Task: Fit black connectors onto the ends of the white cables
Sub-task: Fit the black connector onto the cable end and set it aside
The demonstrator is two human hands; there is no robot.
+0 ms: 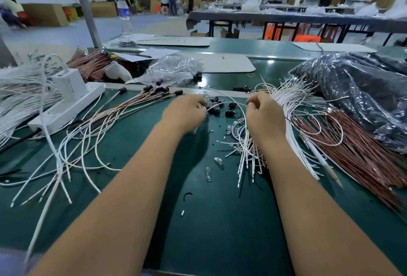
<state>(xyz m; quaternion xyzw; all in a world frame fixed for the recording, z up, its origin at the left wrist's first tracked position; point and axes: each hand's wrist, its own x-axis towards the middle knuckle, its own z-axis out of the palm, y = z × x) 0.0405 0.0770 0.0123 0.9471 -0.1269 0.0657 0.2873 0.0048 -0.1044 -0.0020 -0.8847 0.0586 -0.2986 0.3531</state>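
Both hands reach forward over the green counter (220,231). The left hand (185,113) and the right hand (265,113) have curled fingers, and a white cable (229,102) arcs between them (the exact grip is hidden). Loose black connectors (230,112) lie just beyond. A bundle of white cables (293,108) fans out beside the right hand; finished cables (141,101) with black ends lie at left.

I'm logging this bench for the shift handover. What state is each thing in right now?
left hand: fingers curled, gripping one end of the arched white cable
right hand: fingers curled, pinching the cable's other end
loose black connectors: unfitted, lying on the green mat
finished cables: black connectors fitted, lying at left
white cable bundle: ends bare
clear plastic bag: open, crumpled
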